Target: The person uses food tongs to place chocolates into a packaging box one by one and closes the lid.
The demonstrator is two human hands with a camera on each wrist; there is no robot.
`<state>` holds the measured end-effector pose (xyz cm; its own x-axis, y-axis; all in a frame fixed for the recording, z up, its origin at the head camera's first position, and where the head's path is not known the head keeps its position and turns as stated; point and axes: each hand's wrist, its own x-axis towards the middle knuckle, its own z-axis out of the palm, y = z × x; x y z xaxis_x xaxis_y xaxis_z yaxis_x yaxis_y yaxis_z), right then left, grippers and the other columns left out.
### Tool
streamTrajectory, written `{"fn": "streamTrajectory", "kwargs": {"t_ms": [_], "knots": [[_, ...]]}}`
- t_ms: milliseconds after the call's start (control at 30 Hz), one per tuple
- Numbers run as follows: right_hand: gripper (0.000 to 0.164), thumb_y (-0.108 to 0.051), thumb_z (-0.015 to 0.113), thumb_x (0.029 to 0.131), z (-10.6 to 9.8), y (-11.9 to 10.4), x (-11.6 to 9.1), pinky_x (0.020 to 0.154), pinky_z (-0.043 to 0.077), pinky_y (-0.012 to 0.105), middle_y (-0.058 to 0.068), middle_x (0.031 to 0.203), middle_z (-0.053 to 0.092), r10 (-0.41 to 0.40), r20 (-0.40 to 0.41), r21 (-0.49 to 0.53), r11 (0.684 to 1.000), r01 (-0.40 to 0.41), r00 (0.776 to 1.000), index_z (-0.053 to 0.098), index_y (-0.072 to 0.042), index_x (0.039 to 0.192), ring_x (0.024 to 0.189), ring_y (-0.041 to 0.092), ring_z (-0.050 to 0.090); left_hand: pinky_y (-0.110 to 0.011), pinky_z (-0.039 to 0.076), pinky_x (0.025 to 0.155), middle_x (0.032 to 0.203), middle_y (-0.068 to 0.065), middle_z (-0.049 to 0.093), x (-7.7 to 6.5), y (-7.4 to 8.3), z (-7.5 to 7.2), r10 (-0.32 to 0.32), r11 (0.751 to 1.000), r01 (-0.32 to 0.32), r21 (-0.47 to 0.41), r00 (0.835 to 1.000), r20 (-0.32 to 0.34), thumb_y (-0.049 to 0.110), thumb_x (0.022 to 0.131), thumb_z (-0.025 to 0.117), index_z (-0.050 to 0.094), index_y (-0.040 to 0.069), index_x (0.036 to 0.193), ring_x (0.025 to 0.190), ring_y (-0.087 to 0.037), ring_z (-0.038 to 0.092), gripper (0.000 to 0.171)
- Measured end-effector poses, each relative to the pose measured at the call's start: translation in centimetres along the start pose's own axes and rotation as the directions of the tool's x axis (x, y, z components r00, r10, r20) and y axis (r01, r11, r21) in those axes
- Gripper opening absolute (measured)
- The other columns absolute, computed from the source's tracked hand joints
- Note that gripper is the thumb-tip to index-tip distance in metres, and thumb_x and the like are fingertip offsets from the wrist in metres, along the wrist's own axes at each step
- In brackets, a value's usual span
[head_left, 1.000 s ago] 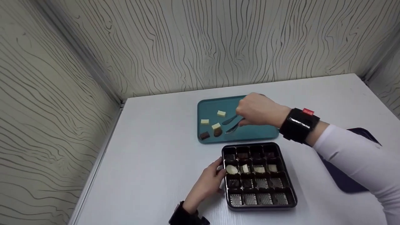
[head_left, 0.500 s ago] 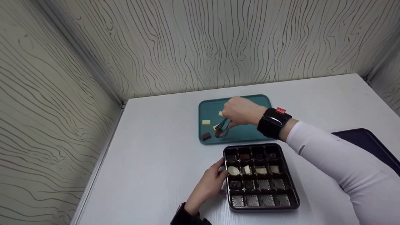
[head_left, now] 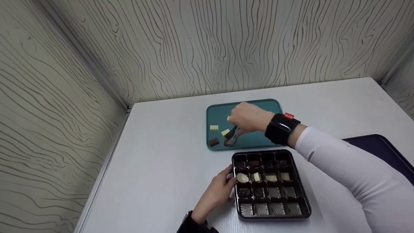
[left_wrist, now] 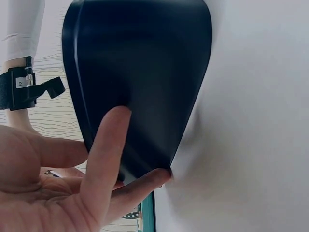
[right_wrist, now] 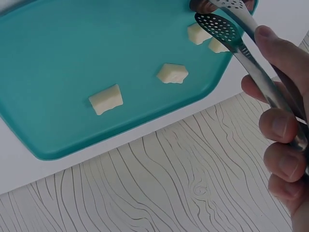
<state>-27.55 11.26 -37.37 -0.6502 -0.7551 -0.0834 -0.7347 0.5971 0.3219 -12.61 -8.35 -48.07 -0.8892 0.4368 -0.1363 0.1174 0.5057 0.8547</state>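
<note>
**Right hand grips metal tongs over a brown piece; left hand rests against the chocolate box**

The right hand has its fingers curled firmly round a pair of metal tongs, thumb on one arm and fingers on the other. The tongs' two perforated heads stand a little apart, with a rounded brown piece at them; whether they pinch it or only touch it, I cannot tell. That piece lies below the grip, towards the near-left corner of the teal tray. Just left of the heads is a dark block. A white block lies close beside them, and another white block sits farther left of the grip. The right wrist view shows four white blocks around the tongs in all.

Nearer the person than the tongs stands the divided box. The left hand touches its left wall, fingers fairly straight and thumb at the rim. From that hold, pale pieces run rightward along the second row from the far side; dark pieces fill the row beyond. To the right of both hands lies a dark tray, partly hidden by the white sleeve.
</note>
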Motion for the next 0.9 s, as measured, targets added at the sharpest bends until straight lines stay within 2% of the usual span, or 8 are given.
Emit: {"fn": "streamTrajectory", "kwargs": {"t_ms": [100,367,467,667,900], "knots": [[0.041,-0.049,0.084,0.086,0.06,-0.02,0.07,0.056,0.03,0.027,0.002,0.065,0.06,0.014,0.007,0.032,0.999,-0.014,1.0,0.066,-0.013,0.078,0.055,0.015,0.047,-0.059,0.044,0.121,0.154,-0.032,0.052,-0.05,0.0,0.07,-0.002,1.0,0.002,-0.006,1.0,0.001,0.016,0.107,0.051,0.042,-0.012,0.155,0.145,-0.046,0.052,0.056],[0.038,-0.046,0.081,0.089,0.03,-0.11,-0.06,0.062,0.032,0.031,0.004,0.067,0.057,0.083,0.053,0.166,0.982,-0.091,0.995,0.065,-0.013,0.079,0.06,0.018,0.048,-0.06,0.043,0.121,0.153,-0.032,0.054,-0.08,0.25,0.02,0.009,1.0,-0.009,-0.013,1.0,-0.012,0.016,0.106,0.055,0.043,-0.011,0.154,0.145,-0.047,0.053,0.056],[0.042,-0.047,0.082,0.088,0.03,-0.08,-0.06,0.06,0.03,0.03,0.002,0.063,0.053,0.105,0.063,0.181,0.977,-0.115,0.992,0.061,-0.014,0.072,0.057,0.017,0.045,-0.061,0.042,0.122,0.154,-0.032,0.054,-0.1,0.37,-0.03,0.002,1.0,-0.002,-0.018,1.0,-0.01,0.016,0.106,0.055,0.043,-0.011,0.154,0.145,-0.047,0.052,0.057],[0.045,-0.048,0.084,0.086,0.28,-0.17,-0.04,0.058,0.032,0.029,0.002,0.062,0.056,0.119,0.051,0.196,0.972,-0.127,0.992,0.06,-0.014,0.067,0.055,0.016,0.046,-0.06,0.042,0.122,0.154,-0.032,0.053,-0.13,0.31,-0.06,0.004,1.0,-0.005,-0.02,1.0,-0.005,0.016,0.106,0.055,0.042,-0.01,0.155,0.145,-0.047,0.053,0.057],[0.059,-0.045,0.084,0.086,0.6,-0.05,-0.53,0.058,0.023,0.028,-0.004,0.056,0.031,0.142,0.036,0.238,0.96,-0.146,0.989,0.038,-0.02,0.059,0.053,0.013,0.031,-0.058,0.046,0.119,0.154,-0.033,0.053,0.08,0.25,-0.16,0.001,1.0,-0.001,-0.014,1.0,0.004,0.017,0.107,0.053,0.041,-0.011,0.155,0.139,-0.047,0.058,0.057]]}}
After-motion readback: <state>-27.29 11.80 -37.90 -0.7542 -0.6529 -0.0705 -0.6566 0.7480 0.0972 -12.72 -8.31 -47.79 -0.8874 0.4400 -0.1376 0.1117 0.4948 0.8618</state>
